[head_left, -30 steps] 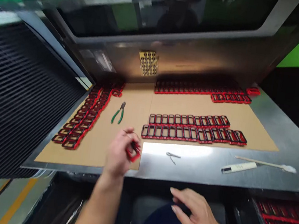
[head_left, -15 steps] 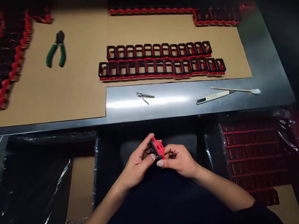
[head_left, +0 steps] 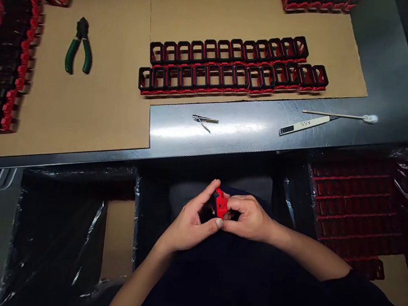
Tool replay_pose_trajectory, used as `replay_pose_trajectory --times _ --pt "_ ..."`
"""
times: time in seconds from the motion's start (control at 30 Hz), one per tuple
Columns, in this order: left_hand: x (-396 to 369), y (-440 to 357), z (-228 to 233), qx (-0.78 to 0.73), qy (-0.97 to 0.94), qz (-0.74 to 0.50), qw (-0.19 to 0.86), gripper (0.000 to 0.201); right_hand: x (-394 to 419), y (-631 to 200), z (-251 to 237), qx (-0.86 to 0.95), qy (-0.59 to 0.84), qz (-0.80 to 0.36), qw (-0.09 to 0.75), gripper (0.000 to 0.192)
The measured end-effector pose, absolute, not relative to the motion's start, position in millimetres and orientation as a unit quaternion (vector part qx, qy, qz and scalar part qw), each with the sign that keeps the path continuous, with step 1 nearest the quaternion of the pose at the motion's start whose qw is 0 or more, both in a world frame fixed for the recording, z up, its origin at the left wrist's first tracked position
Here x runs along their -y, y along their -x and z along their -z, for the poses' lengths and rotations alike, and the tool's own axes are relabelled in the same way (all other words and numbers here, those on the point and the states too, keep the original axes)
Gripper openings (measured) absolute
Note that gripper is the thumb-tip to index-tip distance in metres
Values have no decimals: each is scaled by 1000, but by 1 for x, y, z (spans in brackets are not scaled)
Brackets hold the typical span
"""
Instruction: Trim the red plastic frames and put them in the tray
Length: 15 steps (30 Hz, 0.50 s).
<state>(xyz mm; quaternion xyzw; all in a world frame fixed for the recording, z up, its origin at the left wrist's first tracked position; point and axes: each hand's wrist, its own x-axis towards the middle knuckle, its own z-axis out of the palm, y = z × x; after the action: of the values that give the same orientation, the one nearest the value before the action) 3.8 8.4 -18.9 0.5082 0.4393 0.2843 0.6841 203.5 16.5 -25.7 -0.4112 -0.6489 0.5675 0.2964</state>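
A small red and black plastic part (head_left: 221, 204) is held between both hands in front of my body, below the table's front edge. My left hand (head_left: 194, 221) grips it from the left, index finger at its top and thumb at its lower edge. From the right, my right hand (head_left: 251, 217) pinches its side with thumb and fingers; the fingertips are partly hidden behind the part. Two rows of similar red and black frames (head_left: 220, 77) stand on the cardboard (head_left: 108, 104) beyond my hands.
Green-handled cutters (head_left: 79, 49) lie on the cardboard at left. Small nippers (head_left: 204, 121), a white-handled blade tool (head_left: 304, 125) and a cotton swab (head_left: 340, 115) rest on the metal edge. More parts are stacked at left (head_left: 0, 78), at the back, and in a lined box (head_left: 355, 210) at right.
The red and black part has been turned in the hands, so its red face now stands more upright. My left thumb has shifted right along it. The camera view has moved slightly.
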Motion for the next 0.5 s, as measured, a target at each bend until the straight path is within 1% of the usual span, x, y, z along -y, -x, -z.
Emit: replay_pose_trajectory --times 0.07,0.13,0.17,0.23,0.3,0.4,0.5 --pt "-7 -4 18 -461 -526 -275 660 75 -18 -207 24 653 401 -580 276 25" --pt "-4 -2 17 -476 -552 -266 631 73 -20 -213 22 609 380 -645 261 15" --pt "-3 -2 17 -481 -571 -260 613 74 -21 -217 22 567 367 -691 259 17" --pt "-1 0 17 -484 -616 -246 571 78 -25 -224 21 461 345 -775 261 33" --pt "0 -1 17 -472 -659 -233 537 85 -28 -228 21 363 343 -827 258 43" --pt "1 -6 18 -445 -709 -234 495 92 -30 -227 19 290 373 -846 247 44" --pt "2 -9 20 -438 -744 -240 444 93 -27 -223 16 290 392 -839 239 44"
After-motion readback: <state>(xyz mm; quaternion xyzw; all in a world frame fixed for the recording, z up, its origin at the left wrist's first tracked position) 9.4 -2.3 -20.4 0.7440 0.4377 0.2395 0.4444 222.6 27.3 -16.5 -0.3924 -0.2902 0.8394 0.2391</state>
